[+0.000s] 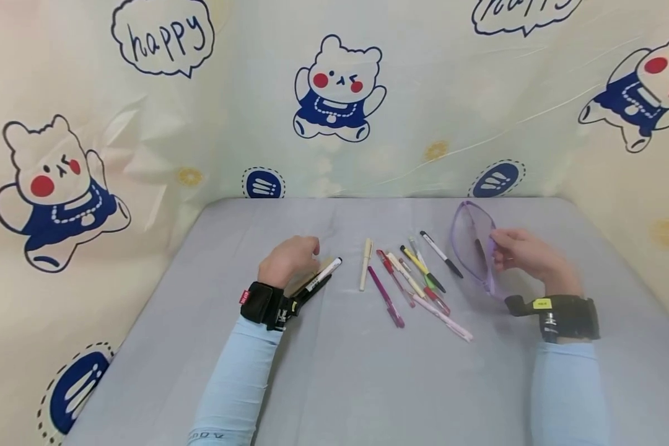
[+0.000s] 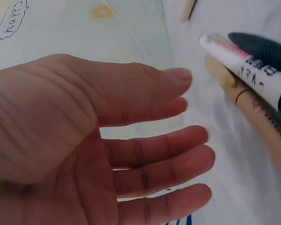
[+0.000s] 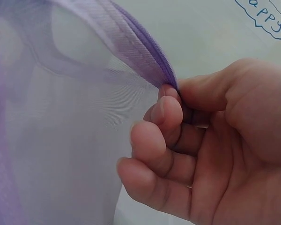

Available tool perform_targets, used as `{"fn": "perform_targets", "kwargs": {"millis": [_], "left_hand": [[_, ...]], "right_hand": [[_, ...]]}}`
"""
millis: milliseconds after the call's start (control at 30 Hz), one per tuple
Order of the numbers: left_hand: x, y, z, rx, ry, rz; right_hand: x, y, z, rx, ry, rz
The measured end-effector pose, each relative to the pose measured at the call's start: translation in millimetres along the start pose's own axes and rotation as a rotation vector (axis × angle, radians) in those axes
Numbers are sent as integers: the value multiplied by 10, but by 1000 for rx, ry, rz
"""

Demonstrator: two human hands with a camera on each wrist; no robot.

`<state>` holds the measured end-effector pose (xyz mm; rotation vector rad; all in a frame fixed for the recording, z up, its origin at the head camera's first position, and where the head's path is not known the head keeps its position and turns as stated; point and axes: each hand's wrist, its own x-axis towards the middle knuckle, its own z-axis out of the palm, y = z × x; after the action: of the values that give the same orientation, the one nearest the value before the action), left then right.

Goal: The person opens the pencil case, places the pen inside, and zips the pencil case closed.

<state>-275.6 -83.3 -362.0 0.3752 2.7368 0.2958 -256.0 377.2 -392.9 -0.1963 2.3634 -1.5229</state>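
Note:
My right hand (image 1: 529, 255) pinches the edge of a purple mesh zipper pouch (image 3: 126, 44) between thumb and fingers, holding it up at the right of the table. A dark strip shows through the mesh in the head view; I cannot tell what it is. My left hand (image 1: 291, 261) is above the left of the table, its fingers apart and holding nothing in the left wrist view. Beside it lie a white marker (image 2: 253, 70), a dark green-black pen (image 2: 262, 49) and a beige pen (image 2: 257, 112), side by side.
Loose pens lie mid-table: a cream pen (image 1: 366, 265), a magenta pen (image 1: 386, 296), a pale pink pen (image 1: 443, 318), a yellow-and-black pen (image 1: 422, 267), a white-and-grey pen (image 1: 441, 254) and several others overlapping. A cartoon-printed curtain (image 1: 412, 74) stands behind the grey table (image 1: 368, 384).

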Motion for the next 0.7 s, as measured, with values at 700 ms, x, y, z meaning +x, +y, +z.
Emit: {"fn": "perform_targets", "kwargs": {"millis": [700], "left_hand": [[75, -7, 179, 28, -120, -94]], "right_hand": [[8, -80, 57, -70, -11, 6]]}}
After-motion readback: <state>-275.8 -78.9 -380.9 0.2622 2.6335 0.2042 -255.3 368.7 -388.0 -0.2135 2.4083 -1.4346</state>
